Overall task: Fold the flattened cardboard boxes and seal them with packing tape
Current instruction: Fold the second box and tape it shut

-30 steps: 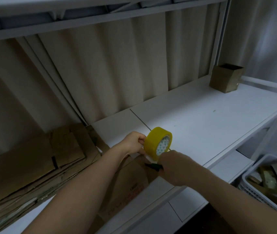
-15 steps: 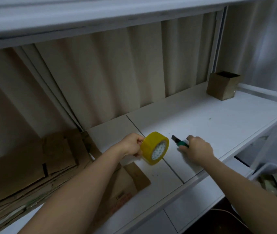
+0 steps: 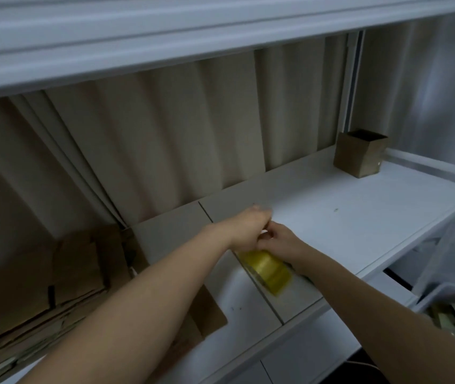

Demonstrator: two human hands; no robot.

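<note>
Both hands now meet over the white shelf [image 3: 359, 217], the right hand [image 3: 279, 241] moved left to join the left hand [image 3: 248, 225]. Beige curtain [image 3: 165, 134] hangs behind; flat cardboard [image 3: 26, 295] lies left, a small box [image 3: 359, 156] far right. Blurred yellow tape [image 3: 267, 268] sits just below the fingers; whether they grip it is unclear.
</note>
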